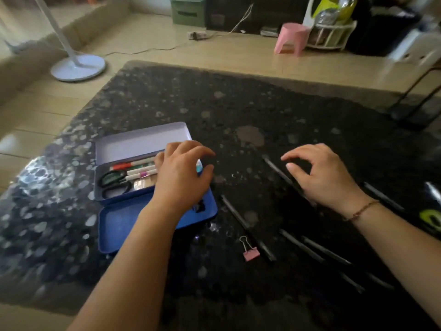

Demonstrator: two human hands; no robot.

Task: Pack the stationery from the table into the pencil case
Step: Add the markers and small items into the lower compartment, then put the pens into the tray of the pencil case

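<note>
A blue tin pencil case (pixel 119 197) lies open at the left of the dark speckled table (pixel 238 103), its pale lid (pixel 143 142) tipped back and a blue section (pixel 133 225) folded out in front. Inside lie black-handled scissors (pixel 114 183) and several white markers (pixel 139 167). My left hand (pixel 181 177) hovers over the case's right end with loosely curled fingers, hiding what is below it. My right hand (pixel 327 177) arches over a dark pen (pixel 276 170), thumb and fingers apart. Another dark pen (pixel 235 215), a pink binder clip (pixel 250 250) and several more pens (pixel 310 249) lie nearer me.
One more pen (pixel 381 197) and a yellow-green object (pixel 430 219) lie at the right edge. A black metal frame (pixel 415 101) stands at the table's far right corner. On the floor beyond are a white fan base (pixel 77 66) and a pink stool (pixel 292 38).
</note>
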